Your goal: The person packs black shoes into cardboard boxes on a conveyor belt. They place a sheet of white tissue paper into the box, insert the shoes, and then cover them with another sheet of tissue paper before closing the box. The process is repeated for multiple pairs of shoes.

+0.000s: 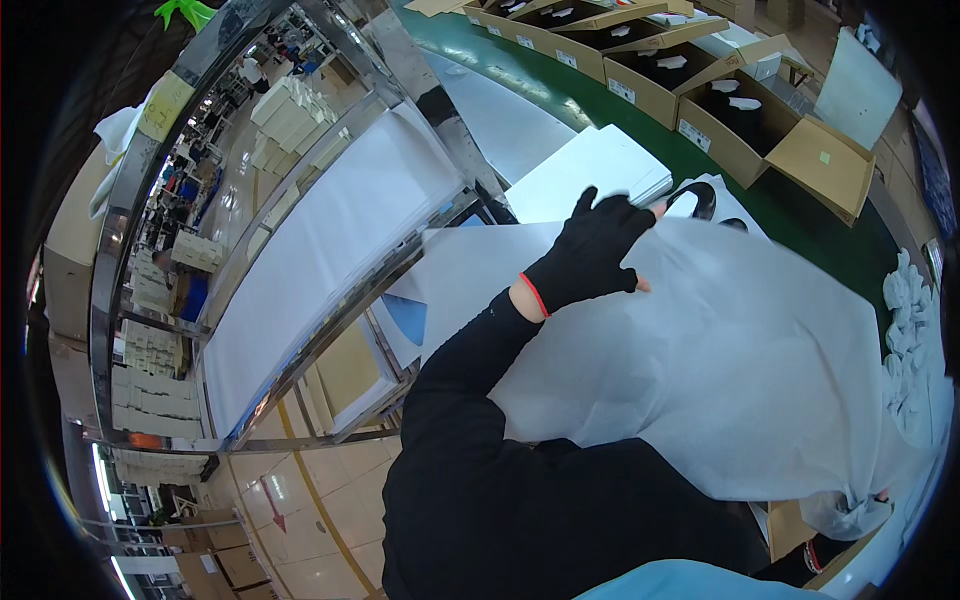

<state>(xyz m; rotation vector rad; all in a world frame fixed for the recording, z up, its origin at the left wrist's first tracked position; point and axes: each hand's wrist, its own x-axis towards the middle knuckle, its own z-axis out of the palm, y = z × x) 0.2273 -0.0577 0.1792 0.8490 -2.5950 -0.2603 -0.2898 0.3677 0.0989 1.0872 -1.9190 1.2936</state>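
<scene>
A large translucent white sheet of thin paper point(700, 340) spreads in front of me, from the stack side to the lower right. My left hand point(595, 250), in a black glove with bare fingertips and a red cuff edge, is over its far left part. The fingers are spread, and nothing shows gripped between them. At the lower right, my right hand point(882, 496) is mostly hidden; the sheet's corner bunches up at its fingertips. Just beyond my left hand lies a stack of white paper point(590, 175). Beside it, glossy black curved pieces point(705, 200) rest on white paper, partly covered.
Open cardboard boxes point(735, 150) with black contents and white paper tufts line the far side of the green table point(640, 125). Crumpled white bundles point(905, 310) lie at the right. A metal-framed rack point(330, 270) with white sheeting stands at my left.
</scene>
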